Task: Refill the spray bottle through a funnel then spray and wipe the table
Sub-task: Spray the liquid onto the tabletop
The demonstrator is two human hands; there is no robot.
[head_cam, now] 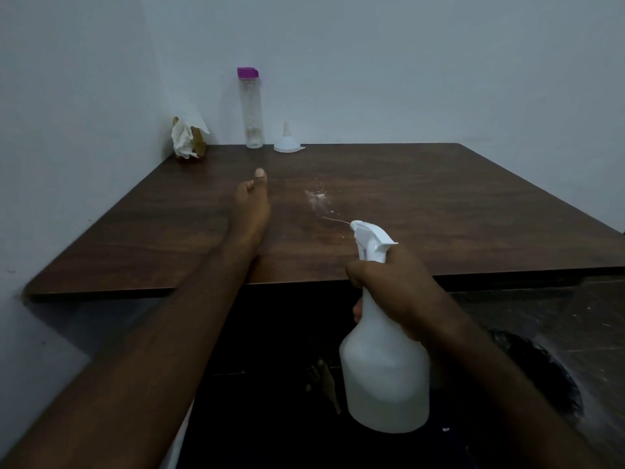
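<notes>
Left forearm (pixel 159 336) and right forearm (pixel 500 377) showing bare, what seems a bare foot (pixel 325 384) showing dimly beneath the table (pixel 439 204)

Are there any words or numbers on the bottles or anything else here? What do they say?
There are no words, numbers or signs to read in this picture.
The white spray bottle: plain, no label.
The clear bottle with the purple cap: no writing shows.
The funnel, the crumpled paper and the table: no writing.
</notes>
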